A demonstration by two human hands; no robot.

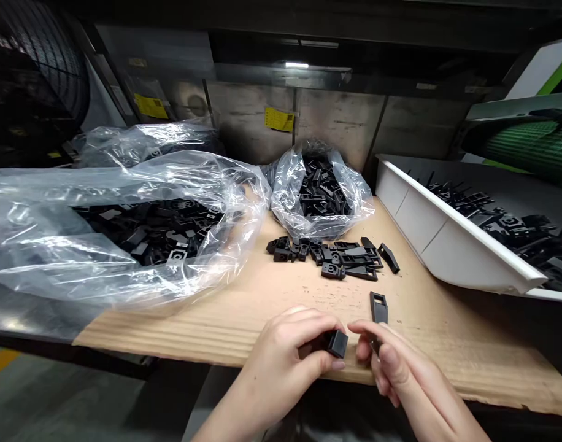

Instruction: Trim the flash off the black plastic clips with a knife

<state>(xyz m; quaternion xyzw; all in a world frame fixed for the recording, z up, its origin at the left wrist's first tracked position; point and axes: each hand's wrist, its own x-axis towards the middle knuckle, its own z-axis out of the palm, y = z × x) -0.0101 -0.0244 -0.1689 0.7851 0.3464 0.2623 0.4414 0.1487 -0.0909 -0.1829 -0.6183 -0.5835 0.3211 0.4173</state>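
Left hand (pixel 288 353) is gripping a block (pixel 338 344); right hand (pixel 398 365) is hovering, hold unclear. This seems handling; steadiness is likely mattering next.

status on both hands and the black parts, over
Left hand gripping black block. Right hand holding small dark piece, mostly hidden. Slotted part lying just beyond right hand.

- Head-worn view: cardboard sheet (pixel 216 325) seen from above its near edge, directed forward and down.
- Left hand (pixel 292 350) and right hand (pixel 400 371) framed close; metal panels (pixel 338 126) viewed farther off, beyond.
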